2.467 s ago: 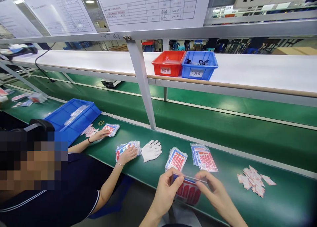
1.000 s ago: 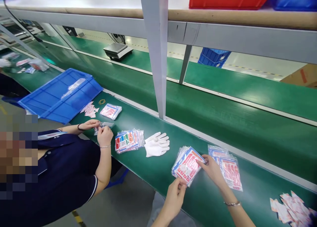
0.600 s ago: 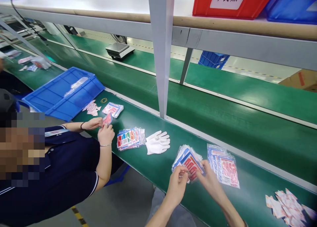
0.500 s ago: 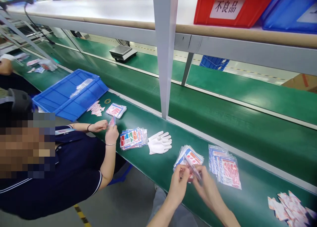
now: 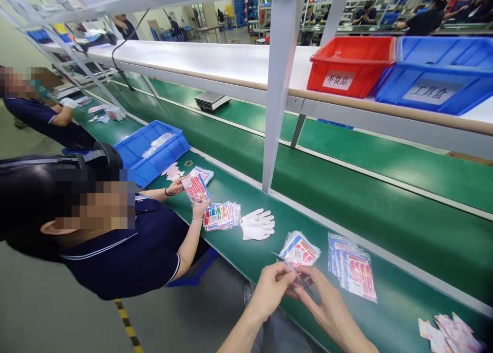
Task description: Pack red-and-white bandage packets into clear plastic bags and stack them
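My left hand (image 5: 274, 286) and my right hand (image 5: 321, 299) pinch a thin plastic packet (image 5: 295, 272) between them, seen almost edge-on. The fingers of both are closed on it near the bench's front edge. Just beyond lies a fanned pile of printed packets (image 5: 299, 247) with a QR code on top. A second pile of clear-bagged packets (image 5: 352, 265) rests to the right of that, beyond my right hand. Small pink-and-white paper pieces (image 5: 447, 332) are heaped at the lower right. Left of the near pile, a white glove (image 5: 258, 224) lies flat.
A co-worker (image 5: 127, 245) at the left holds a printed packet (image 5: 196, 187) beside more piles and a blue crate (image 5: 152, 152). An upright post (image 5: 281, 86) rises from the green bench (image 5: 239, 260). A red bin (image 5: 352, 68) and a blue bin (image 5: 435, 75) stand on the shelf.
My view has tilted up, bringing more of the bins into sight. The packet in my hands has turned nearly edge-on. The co-worker's packet now faces upward, spread between both hands.
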Demonstrator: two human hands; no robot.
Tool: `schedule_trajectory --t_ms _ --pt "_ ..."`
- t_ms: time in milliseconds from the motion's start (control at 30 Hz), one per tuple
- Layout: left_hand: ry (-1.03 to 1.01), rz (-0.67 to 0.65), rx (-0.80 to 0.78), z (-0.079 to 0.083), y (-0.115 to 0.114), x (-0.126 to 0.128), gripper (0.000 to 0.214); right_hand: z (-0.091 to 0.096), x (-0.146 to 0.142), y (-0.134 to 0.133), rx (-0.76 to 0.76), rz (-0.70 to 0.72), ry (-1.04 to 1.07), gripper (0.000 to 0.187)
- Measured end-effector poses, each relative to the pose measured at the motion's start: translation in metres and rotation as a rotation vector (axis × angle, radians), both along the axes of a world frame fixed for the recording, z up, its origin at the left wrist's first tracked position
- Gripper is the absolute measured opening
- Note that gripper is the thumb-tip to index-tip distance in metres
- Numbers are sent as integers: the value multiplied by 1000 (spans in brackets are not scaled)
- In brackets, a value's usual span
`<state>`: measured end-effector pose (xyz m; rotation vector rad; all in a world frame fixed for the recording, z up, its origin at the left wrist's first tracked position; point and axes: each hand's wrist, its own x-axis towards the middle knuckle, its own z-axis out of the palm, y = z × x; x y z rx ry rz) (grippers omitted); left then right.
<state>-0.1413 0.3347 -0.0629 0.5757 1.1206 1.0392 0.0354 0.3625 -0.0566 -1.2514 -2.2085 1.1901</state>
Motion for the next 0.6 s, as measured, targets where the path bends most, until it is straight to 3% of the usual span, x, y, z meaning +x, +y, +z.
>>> schedule_trajectory --t_ms 133,267,400,533,600 --pt "38 -17 35 6 -6 -1 39 12 -3 -4 -139 -29 61 22" --pt "137 -32 116 15 -10 -2 35 29 -6 -3 -162 -9 117 26" --pt "231 -83 183 30 -14 -6 32 40 -6 -1 -86 -54 119 32" --pt "412 -89 142 38 -17 -9 29 30 -2 -4 39 -256 48 28" --pt "481 -84 105 39 -17 -9 27 22 -1 -8 130 -272 19 25"
